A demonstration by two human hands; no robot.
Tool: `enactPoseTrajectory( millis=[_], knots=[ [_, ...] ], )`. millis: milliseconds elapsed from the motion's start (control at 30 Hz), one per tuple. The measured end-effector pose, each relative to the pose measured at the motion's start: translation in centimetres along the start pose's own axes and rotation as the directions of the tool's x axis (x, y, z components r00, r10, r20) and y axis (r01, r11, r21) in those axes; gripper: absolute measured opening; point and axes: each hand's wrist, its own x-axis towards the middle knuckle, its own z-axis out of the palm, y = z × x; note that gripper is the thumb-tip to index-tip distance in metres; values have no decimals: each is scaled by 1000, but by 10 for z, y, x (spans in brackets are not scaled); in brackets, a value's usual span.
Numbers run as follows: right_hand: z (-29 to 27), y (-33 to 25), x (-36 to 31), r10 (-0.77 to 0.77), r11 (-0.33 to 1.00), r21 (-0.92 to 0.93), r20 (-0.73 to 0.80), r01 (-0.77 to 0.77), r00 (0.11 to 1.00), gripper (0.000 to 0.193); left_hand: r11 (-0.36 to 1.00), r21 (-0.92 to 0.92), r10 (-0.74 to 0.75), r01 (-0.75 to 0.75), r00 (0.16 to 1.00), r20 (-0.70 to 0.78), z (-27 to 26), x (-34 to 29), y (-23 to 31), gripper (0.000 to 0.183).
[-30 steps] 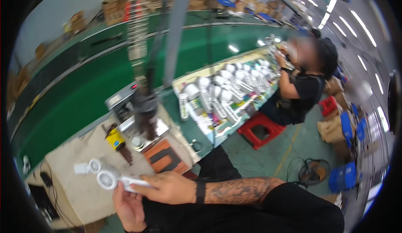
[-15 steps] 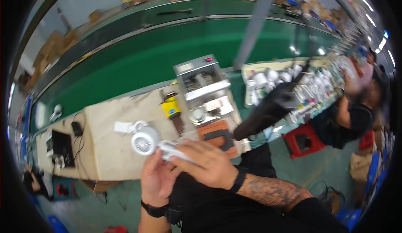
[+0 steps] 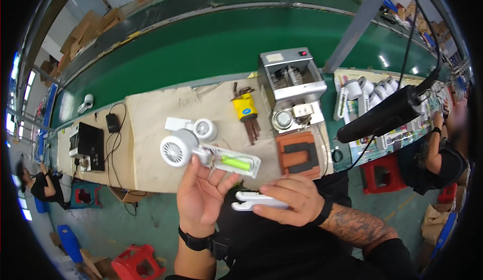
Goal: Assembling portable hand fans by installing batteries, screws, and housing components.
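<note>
A white handheld fan is held in my left hand, with the thumb and fingers at its neck. Its handle lies open and a bright green battery cell shows inside, with thin wires beside it. My right hand grips a white handle cover, a long piece with a notch at its end, apart from the fan and nearer to me. Another white fan lies on the table just behind the held one.
A yellow-wrapped bundle of brown wires lies on the tabletop. To its right stand a metal screw-feeder box and an orange-brown fixture. A black electric screwdriver hangs at the right. A person sits beyond it by more white fans.
The handle cover has come away from the fan and moved right in my right hand. The handle's inside with the green cell now shows. The view has shifted left.
</note>
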Motion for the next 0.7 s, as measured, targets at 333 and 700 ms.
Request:
enactPoseTrajectory(
  millis=[333, 700],
  knots=[
    [62, 35, -2, 318, 940, -236, 353, -245, 880, 34, 991, -108, 91, -80, 991, 94, 5, 5, 23, 42],
    [-29, 4, 82, 146, 987, 88, -147, -134, 978, 31, 849, 468, 279, -247, 960, 3, 42, -6, -1, 29]
  ],
)
